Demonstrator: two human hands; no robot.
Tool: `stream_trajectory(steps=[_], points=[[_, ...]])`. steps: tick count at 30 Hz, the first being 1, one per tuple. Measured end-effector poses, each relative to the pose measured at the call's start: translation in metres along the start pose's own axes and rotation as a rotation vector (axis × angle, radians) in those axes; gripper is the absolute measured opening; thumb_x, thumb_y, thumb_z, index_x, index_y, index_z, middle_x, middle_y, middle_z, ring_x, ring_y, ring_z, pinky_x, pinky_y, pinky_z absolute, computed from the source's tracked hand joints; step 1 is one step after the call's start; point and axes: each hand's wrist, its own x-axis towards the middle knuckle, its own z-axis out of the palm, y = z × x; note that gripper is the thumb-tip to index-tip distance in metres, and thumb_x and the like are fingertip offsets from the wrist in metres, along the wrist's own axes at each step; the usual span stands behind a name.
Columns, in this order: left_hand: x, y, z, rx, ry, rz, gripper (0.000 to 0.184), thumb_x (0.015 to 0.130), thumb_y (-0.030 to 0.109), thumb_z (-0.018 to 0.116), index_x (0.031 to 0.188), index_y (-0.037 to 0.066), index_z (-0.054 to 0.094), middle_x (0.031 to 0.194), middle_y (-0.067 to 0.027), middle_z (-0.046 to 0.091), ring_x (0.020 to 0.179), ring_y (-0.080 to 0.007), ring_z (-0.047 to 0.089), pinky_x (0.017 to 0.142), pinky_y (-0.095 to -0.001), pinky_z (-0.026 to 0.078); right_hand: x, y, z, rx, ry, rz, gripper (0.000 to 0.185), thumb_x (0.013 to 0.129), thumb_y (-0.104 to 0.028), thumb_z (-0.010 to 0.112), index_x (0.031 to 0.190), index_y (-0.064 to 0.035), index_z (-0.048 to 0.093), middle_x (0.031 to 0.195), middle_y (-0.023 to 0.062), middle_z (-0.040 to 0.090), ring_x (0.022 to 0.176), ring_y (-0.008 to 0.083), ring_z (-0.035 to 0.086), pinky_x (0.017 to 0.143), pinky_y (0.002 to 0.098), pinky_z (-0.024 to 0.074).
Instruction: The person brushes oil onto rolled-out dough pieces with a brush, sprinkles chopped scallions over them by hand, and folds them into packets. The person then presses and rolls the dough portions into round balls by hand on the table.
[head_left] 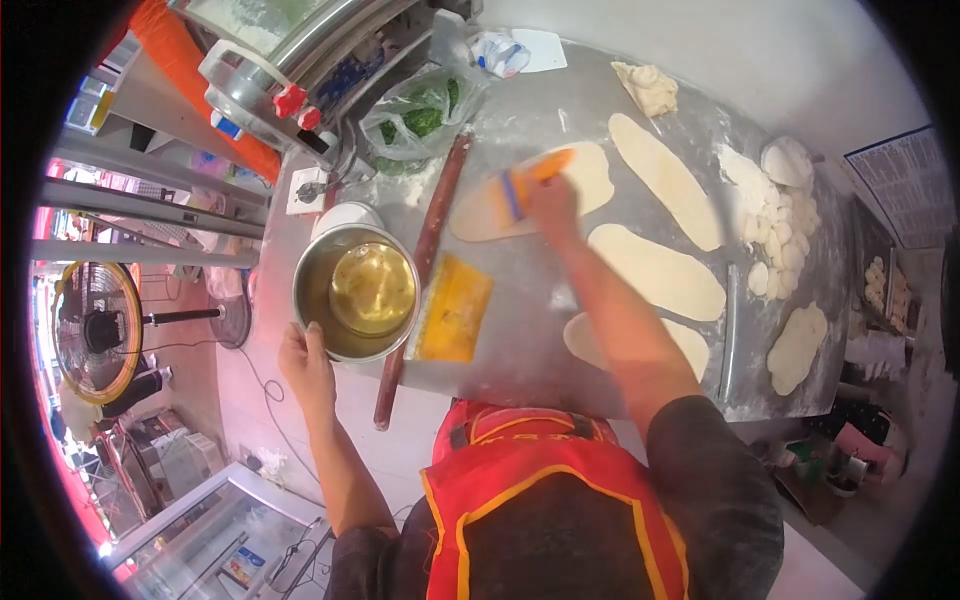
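Holds metal pot (314, 292) by its side with left grip (308, 365); clasps blurred orange brush (520, 190) in right grip (552, 205) over dough strip (593, 185) on bench (530, 300).

The right fingers (551, 198) and the brush (545, 168) they hold are blurred, the bristles smeared so that their tips cannot be told from the dough strip (592, 180) under them, part of which they cover. Towards the near edge of the surface (530, 330), the right forearm (625, 320) hides the middle of another dough strip (688, 345). By the left edge, the pot (343, 345) hides part of the left fingers (292, 347), so whether they grip rim or handle cannot be told; it also covers most of a white round thing (350, 214) and some of the rolling pin (445, 210). Markings on the yellow packet (455, 310) are too blurred to read. Beyond the right edge, the wall sign's (895, 185) print is too small. At the far left corner, the machine (262, 95) is cut off.
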Motion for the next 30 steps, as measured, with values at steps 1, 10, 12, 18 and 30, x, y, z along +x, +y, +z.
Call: stream_trajectory(steps=[1,10,12,18,30], points=[[-0.001,0.005,0.004,0.019,0.000,0.019,0.033,0.090,0.011,0.054,0.066,0.006,0.032,0.060,0.0032,0.030,0.055,-0.0066,0.030,0.047,-0.0260,0.028,0.022,0.019,-0.033,-0.078,-0.056,0.041,0.037,0.083,-0.035,0.057,0.077,0.0009,0.064,0.072,0.0203,0.064,0.070,0.0353,0.064,0.063,0.0419,0.0482],[0.001,0.039,0.050,-0.013,-0.092,-0.009,0.029,0.091,0.010,0.052,0.067,0.006,0.036,0.060,0.0035,0.034,0.055,-0.0047,0.031,0.047,-0.0242,0.027,0.088,0.063,-0.201,0.621,0.458,0.136,0.020,0.084,-0.011,0.060,0.098,0.0036,0.060,0.087,0.0099,0.063,0.069,0.0145,0.063,0.059,0.0258,0.0527],[-0.002,0.057,0.068,-0.029,-0.087,-0.004,0.029,0.092,0.011,0.052,0.068,0.006,0.036,0.060,0.0036,0.034,0.055,-0.0046,0.031,0.047,-0.0236,0.027,0.108,0.110,-0.211,0.495,0.540,0.106,0.020,0.084,-0.010,0.060,0.098,0.0036,0.059,0.087,0.0110,0.063,0.071,0.0164,0.063,0.060,0.0277,0.0527],[0.009,0.057,0.095,-0.059,-0.175,0.010,0.032,0.093,0.013,0.052,0.067,0.007,0.034,0.060,0.0038,0.033,0.057,-0.0041,0.032,0.048,-0.0233,0.028,0.037,0.175,-0.292,0.263,0.606,0.274,0.023,0.084,-0.015,0.058,0.092,0.0059,0.059,0.085,0.0144,0.062,0.077,0.0243,0.063,0.066,0.0384,0.0505],[0.012,0.049,0.107,-0.004,-0.145,-0.010,0.033,0.091,0.011,0.053,0.067,0.007,0.032,0.061,0.0038,0.030,0.058,-0.0051,0.029,0.048,-0.0237,0.026,0.151,0.049,-0.132,-0.610,0.165,-0.145,0.027,0.083,-0.019,0.056,0.107,-0.0067,0.059,0.088,0.0184,0.065,0.084,0.0371,0.062,0.074,0.0466,0.0484]])
